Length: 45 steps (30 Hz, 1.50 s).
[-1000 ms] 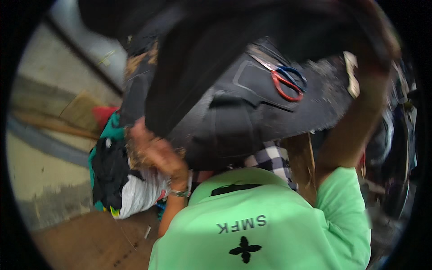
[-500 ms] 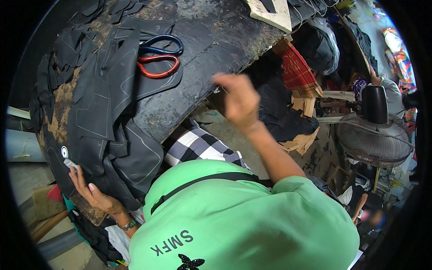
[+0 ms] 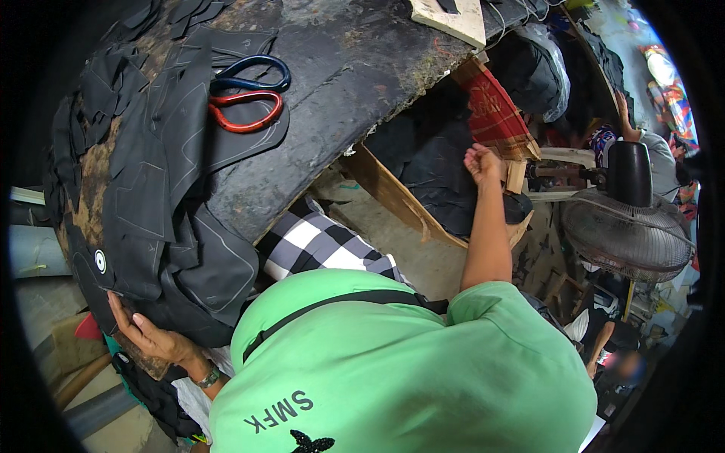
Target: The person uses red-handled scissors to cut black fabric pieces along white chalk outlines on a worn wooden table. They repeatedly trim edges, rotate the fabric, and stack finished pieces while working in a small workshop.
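Cloth pieces (image 3: pixel 162 204), black with pale chalk outlines, lie stacked on the left end of the desk (image 3: pixel 355 83) and hang over its near edge. Left hand (image 3: pixel 147 336) is spread flat, palm on the underside of the overhanging stack at the desk's lower-left corner; looks like it's propping the pile so it doesn't slide off. Wristwatch (image 3: pixel 208 377) on that wrist.

Right hand (image 3: pixel 482 162) is stretched out well away from the desk, fingers curled loosely near the edge of a red patterned cloth (image 3: pixel 495 113) and above dark fabric (image 3: pixel 430 174) in a wooden crate (image 3: pixel 408 208) below. Can't tell whether it's actually pinching anything or just touching.

Scissors (image 3: pixel 245 94), one red handle and one blue, rest on top of the cloth pieces, well apart from both hands, probably parked there within reach and doubling as a weight. Pale board (image 3: pixel 453 19) at the far end of the desk.

Green shirt (image 3: pixel 393 370) fills the lower middle, checked cloth (image 3: pixel 317 241) just above it under the desk edge. Fan (image 3: pixel 627 226) stands to the right. Another person (image 3: pixel 642 143) works at the far upper right, one more blurred at lower right.
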Each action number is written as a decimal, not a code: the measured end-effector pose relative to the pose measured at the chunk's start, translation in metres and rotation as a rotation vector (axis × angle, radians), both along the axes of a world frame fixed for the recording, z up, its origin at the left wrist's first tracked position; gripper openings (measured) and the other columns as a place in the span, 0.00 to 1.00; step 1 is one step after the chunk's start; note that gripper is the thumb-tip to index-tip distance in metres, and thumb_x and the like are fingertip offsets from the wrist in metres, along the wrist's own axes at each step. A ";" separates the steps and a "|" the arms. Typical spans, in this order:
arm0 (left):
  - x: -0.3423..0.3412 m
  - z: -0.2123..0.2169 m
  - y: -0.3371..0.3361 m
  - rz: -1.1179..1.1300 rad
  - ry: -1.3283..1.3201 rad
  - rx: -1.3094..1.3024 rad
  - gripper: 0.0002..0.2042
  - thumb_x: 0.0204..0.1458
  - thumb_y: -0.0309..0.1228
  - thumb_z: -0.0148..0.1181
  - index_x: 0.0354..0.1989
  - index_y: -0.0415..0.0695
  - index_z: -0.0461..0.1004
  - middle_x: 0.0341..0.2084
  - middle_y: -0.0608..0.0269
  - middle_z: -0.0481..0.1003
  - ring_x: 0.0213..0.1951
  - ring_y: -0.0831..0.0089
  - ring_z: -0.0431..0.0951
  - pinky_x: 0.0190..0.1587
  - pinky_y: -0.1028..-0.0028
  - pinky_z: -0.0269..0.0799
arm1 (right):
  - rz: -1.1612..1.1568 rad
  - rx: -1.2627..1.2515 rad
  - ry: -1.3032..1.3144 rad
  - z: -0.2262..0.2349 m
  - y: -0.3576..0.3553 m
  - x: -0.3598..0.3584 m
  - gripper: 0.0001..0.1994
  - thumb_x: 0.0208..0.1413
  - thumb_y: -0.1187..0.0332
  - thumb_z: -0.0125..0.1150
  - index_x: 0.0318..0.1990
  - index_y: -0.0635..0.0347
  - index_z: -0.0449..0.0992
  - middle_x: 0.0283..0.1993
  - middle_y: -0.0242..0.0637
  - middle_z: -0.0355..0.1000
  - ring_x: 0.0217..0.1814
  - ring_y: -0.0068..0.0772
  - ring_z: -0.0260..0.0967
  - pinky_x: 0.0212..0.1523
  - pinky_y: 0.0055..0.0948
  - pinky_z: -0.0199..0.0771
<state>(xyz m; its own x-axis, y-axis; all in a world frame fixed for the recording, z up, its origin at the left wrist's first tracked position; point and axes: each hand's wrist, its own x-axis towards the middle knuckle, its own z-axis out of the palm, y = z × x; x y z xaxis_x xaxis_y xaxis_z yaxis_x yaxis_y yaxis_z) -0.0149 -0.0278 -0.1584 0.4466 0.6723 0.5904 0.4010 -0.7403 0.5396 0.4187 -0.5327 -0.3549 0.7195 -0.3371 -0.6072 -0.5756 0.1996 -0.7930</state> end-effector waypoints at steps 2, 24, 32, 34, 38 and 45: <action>0.000 -0.001 0.000 -0.007 0.002 -0.009 0.22 0.64 0.33 0.37 0.62 0.29 0.61 0.61 0.43 0.63 0.64 0.55 0.61 0.68 0.60 0.52 | 0.086 -0.125 0.077 -0.025 0.017 -0.008 0.07 0.58 0.69 0.52 0.41 0.54 0.75 0.31 0.34 0.72 0.27 0.27 0.67 0.31 0.33 0.71; 0.008 0.001 -0.008 0.067 0.073 0.012 0.18 0.60 0.26 0.49 0.58 0.33 0.67 0.59 0.50 0.67 0.61 0.59 0.66 0.64 0.63 0.56 | 1.377 -1.399 -0.387 0.003 0.085 -0.013 0.25 0.52 0.60 0.62 0.58 0.56 0.68 0.45 0.56 0.73 0.48 0.57 0.72 0.48 0.47 0.74; 0.008 0.000 -0.006 0.071 0.069 0.010 0.18 0.60 0.27 0.49 0.58 0.33 0.68 0.59 0.49 0.67 0.61 0.58 0.66 0.64 0.63 0.57 | 1.529 -1.109 -0.227 0.007 0.087 0.044 0.29 0.51 0.62 0.61 0.59 0.70 0.66 0.52 0.62 0.69 0.58 0.60 0.66 0.59 0.41 0.67; 0.008 0.000 -0.006 0.080 0.065 -0.003 0.18 0.60 0.27 0.49 0.58 0.34 0.68 0.58 0.49 0.68 0.61 0.58 0.66 0.64 0.63 0.57 | 1.628 -1.070 -0.261 0.007 0.080 0.020 0.39 0.47 0.56 0.66 0.63 0.69 0.60 0.62 0.64 0.58 0.65 0.60 0.58 0.64 0.40 0.62; 0.008 0.001 -0.007 0.072 0.093 0.017 0.18 0.60 0.27 0.49 0.57 0.34 0.68 0.58 0.50 0.68 0.61 0.59 0.66 0.64 0.63 0.57 | 1.740 -1.256 -0.170 0.011 0.071 -0.040 0.60 0.33 0.46 0.76 0.71 0.58 0.44 0.74 0.56 0.36 0.77 0.55 0.32 0.70 0.49 0.51; 0.009 0.001 -0.007 0.071 0.091 0.003 0.18 0.60 0.27 0.49 0.57 0.33 0.69 0.58 0.50 0.68 0.61 0.59 0.66 0.64 0.64 0.56 | 1.716 -1.217 -0.320 0.021 0.071 -0.018 0.35 0.50 0.65 0.66 0.65 0.59 0.58 0.68 0.56 0.55 0.68 0.57 0.54 0.65 0.43 0.61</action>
